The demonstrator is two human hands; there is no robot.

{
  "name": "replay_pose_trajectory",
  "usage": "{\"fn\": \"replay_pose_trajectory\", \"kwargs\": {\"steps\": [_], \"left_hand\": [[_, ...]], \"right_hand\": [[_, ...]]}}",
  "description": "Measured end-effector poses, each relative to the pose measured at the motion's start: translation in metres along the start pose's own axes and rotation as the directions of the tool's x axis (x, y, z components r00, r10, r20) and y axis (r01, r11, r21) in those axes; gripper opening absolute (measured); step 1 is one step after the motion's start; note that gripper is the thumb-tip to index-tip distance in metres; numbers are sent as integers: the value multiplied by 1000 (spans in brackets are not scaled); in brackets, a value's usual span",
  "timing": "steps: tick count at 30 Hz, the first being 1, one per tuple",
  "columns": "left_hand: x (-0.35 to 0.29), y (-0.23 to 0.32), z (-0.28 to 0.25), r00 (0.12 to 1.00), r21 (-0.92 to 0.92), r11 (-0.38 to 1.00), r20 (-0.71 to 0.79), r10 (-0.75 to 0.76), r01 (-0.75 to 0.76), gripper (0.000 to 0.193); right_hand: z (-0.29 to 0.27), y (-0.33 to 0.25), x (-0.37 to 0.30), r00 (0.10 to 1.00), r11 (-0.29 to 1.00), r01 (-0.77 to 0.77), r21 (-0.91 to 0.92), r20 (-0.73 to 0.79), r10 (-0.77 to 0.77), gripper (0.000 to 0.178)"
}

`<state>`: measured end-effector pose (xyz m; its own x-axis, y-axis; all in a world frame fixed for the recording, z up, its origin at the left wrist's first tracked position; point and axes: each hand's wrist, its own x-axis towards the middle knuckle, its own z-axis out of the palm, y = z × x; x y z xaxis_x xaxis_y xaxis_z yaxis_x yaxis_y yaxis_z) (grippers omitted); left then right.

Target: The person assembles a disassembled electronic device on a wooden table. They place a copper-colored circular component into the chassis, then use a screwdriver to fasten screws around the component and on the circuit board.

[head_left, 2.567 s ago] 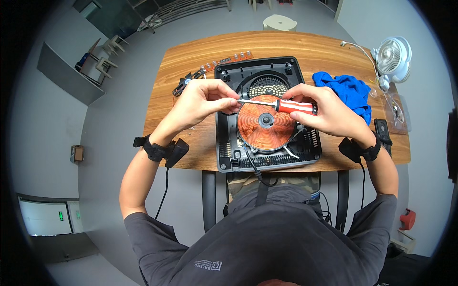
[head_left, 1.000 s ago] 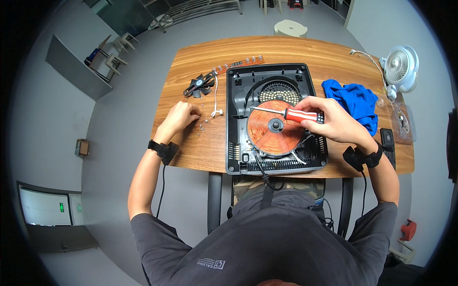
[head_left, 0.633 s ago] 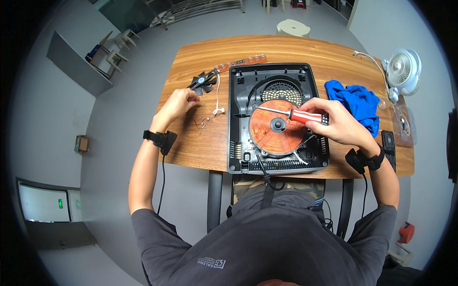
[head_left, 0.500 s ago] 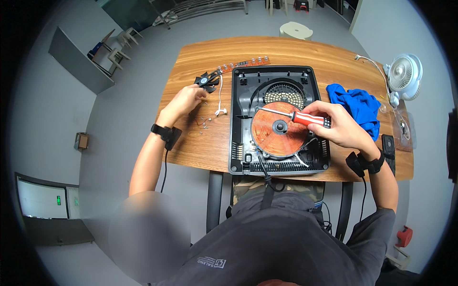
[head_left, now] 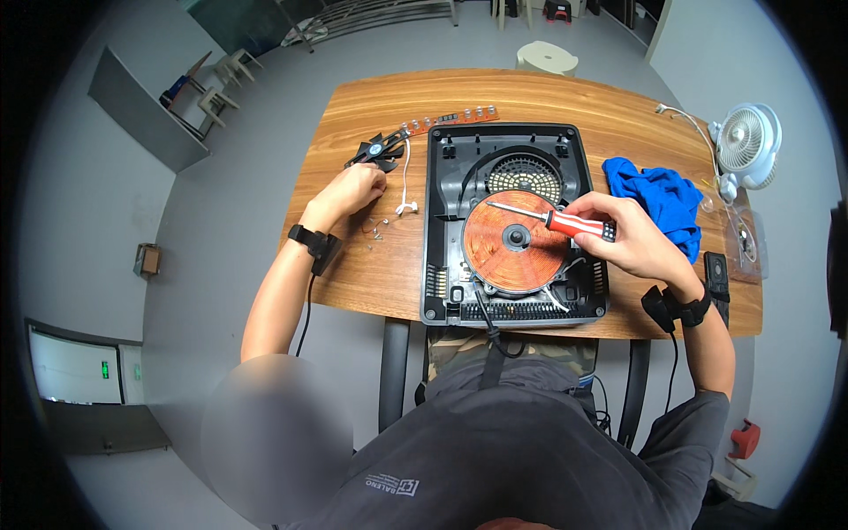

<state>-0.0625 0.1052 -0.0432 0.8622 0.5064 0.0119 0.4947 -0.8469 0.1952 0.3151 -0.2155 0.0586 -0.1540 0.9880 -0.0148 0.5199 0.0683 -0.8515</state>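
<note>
This looks to me like a plain repair workroom: my wooden table (head_left: pixel 375 284) bears an opened black appliance housing (head_left: pixel 447 187), its copper coil (head_left: pixel 493 252) showing, and a circuit strip (head_left: pixel 452 118). Around me I see grey floor (head_left: pixel 208 256), a pale stool (head_left: pixel 546 59) and a metal rack (head_left: pixel 380 14).

Red-and-white striped screwdriver (head_left: pixel 560 221), slightly tilted, above the flat round copper coil (head_left: pixel 502 265), metal shaft (head_left: pixel 519 210) leftward.
</note>
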Motion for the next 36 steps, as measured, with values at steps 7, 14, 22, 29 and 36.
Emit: {"fn": "replay_pose_trajectory", "kwargs": {"steps": [7, 14, 22, 29, 36], "left_hand": [[-3, 34, -21, 995, -37, 997, -75, -64, 61, 15], [10, 125, -71, 996, -444, 896, -85, -17, -23, 16], [4, 175, -73, 998, -854, 516, 43, -52, 64, 11], [6, 179, -74, 1000, -854, 520, -3, -4, 0, 15], [9, 183, -69, 999, -897, 441, -20, -27, -6, 12]], "right_hand": [[0, -5, 0, 1000, 1000, 15, -25, -11, -16, 33], [4, -6, 4, 995, 993, 90, -70, -40, -93, 32], [4, -9, -2, 990, 990, 121, -69, -65, -125, 35], [3, -7, -3, 977, 973, 196, -119, -67, -204, 38], [1, 1, -3, 968, 972, 220, -83, -103, -228, 38]]}}
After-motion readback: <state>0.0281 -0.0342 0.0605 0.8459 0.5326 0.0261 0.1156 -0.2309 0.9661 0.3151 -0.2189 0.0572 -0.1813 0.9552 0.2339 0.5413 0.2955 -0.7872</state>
